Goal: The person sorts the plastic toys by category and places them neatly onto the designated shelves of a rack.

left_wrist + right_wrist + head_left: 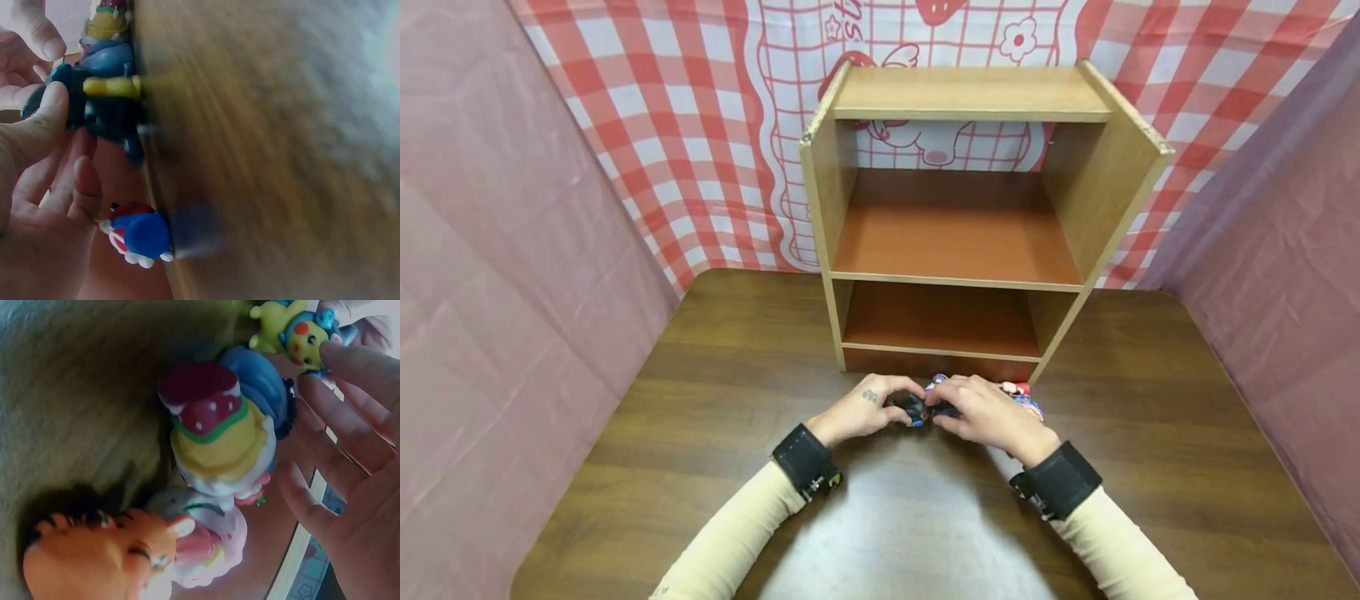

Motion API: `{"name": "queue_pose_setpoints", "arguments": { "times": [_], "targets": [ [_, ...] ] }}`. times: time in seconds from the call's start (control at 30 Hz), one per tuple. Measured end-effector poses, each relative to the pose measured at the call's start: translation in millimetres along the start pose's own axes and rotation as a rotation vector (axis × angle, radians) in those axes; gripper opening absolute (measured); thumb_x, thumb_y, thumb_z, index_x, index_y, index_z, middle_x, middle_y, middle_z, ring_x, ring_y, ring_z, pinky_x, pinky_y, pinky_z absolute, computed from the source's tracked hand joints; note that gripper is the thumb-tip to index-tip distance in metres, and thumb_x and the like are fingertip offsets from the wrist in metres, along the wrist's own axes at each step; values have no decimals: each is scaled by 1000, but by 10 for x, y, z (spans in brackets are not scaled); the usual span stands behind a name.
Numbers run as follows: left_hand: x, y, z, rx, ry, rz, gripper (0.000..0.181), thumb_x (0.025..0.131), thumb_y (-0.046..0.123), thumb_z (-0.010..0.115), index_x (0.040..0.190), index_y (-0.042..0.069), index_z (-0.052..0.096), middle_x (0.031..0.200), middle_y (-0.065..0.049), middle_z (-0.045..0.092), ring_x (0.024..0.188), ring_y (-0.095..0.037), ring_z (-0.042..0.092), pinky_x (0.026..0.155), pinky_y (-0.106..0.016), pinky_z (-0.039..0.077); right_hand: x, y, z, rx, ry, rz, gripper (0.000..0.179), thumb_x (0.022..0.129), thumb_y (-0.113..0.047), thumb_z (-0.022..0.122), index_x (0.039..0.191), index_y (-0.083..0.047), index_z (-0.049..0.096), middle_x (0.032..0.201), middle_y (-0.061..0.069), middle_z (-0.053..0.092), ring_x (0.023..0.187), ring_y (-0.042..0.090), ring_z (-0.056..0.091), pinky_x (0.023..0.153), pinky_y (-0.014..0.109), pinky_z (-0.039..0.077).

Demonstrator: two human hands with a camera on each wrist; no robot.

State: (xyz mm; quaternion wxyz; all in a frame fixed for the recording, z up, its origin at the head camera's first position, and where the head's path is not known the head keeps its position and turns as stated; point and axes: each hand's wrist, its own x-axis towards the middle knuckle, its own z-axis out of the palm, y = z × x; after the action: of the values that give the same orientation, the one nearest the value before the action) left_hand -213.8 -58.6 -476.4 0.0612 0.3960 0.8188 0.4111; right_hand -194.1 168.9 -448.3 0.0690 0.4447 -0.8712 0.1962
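My left hand [865, 408] pinches a small toy figurine [112, 106] between thumb and fingers, at the foot of the shelf. The figurine is dark blue with a yellow part; the right wrist view shows its yellow face [307, 347] with red cheeks. Close against it is my right hand [981, 412], its fingers fairly straight and spread and a fingertip at the figurine's head. Next to my left fingers stands a red and blue figurine [145, 236] with white feet. Beside the right hand is a yellow figurine [219, 447] with a maroon base, near an orange striped figurine [103, 559].
A wooden shelf unit [955, 282] with reddish-brown boards stands on the brown table [730, 375], right behind the hands. A pale pastel figurine [215, 547] and a blue rounded toy [259, 378] are in the row. Checked cloth [677, 125] hangs behind, pink cloth [512, 292] at the side.
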Motion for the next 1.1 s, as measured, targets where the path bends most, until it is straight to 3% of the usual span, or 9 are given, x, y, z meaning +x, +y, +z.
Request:
{"name": "queue_pose_setpoints", "arguments": {
  "times": [0.07,0.3,0.5,0.77,0.93,1.1],
  "targets": [
    [3,-11,18,-67,-2,-5,42,79,-5,74,117,7,62,107,-8,70,95,-11,64,83,-36,55,3,-1,16,-5,9,-4,20,78,-15,77,96,-12,67,90,-2,67,83,14,63,72,37,54],
    [33,-7,16,-101,-4,0,54,81,-15,67,130,1,51,125,-18,59,100,-16,65,78,-26,56,12,28,46,-67,52,-40,19,77,-18,79,88,-15,63,84,-4,62,79,13,59,69,38,51],
    [80,24,-52,-133,-15,-5,55,81,-22,61,130,-1,49,129,-19,55,101,-19,65,77,-26,57,63,68,64,-6,72,-57,22,75,-14,79,86,-13,61,86,-3,60,78,14,59,66,35,51],
    [-1,50,-119,171,29,44,43,81,-3,73,121,-2,58,106,-15,63,78,-11,62,67,-23,54,54,35,122,-48,72,-44,23,74,-22,80,81,-16,59,76,-3,61,70,11,51,60,35,46],
    [-28,99,-171,178,-22,4,40,80,-2,74,118,1,63,89,-6,69,66,-6,57,58,-21,50,44,19,148,-42,96,-18,24,74,-24,80,82,-17,59,78,-6,60,72,10,52,61,35,46],
    [-33,126,-171,170,-110,-36,50,77,2,78,124,3,61,67,1,62,57,-4,53,50,-17,45,37,-1,163,-44,89,3,23,75,-26,80,82,-17,60,77,-5,61,75,12,52,64,37,45]
  ]
}}
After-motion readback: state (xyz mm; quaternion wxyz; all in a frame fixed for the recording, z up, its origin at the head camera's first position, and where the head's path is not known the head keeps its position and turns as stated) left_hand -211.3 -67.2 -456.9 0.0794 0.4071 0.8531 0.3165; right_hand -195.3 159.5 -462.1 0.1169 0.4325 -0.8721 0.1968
